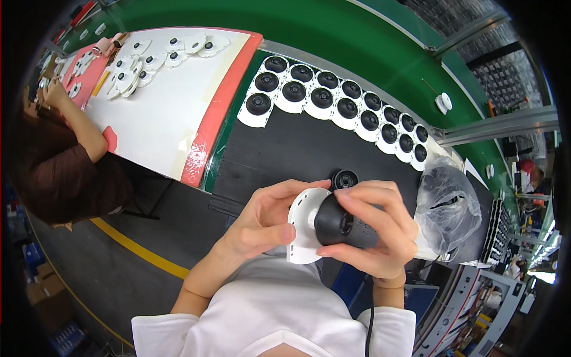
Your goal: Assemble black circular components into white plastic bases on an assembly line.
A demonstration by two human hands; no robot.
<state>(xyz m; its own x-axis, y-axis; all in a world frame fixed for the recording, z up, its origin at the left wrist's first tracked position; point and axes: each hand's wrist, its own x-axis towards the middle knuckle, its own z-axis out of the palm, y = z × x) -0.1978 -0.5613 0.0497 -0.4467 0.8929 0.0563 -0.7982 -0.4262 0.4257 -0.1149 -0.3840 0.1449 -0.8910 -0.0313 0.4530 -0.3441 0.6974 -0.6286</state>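
Between my hands, in front of my chest, is a white plate [301,244] with a rounded edge and small slots, tilted on its side. My left hand [257,225] pinches the plate by its edge, thumb on the face nearest me. My right hand [389,238] is closed round a black dome-shaped part [328,221] lying against the plate's face. I cannot tell whether the two are joined. Just beyond my right fingers, a round black ringed piece [345,179] lies on the dark mat [279,157].
White plates with black domes [322,98] stand in rows along the mat's far edge. A clear plastic bag [449,205] lies at the right. To the left, a co-worker [65,160] sits at a white-topped table [172,119] with several similar white parts. A metal post [505,124] rises at right.
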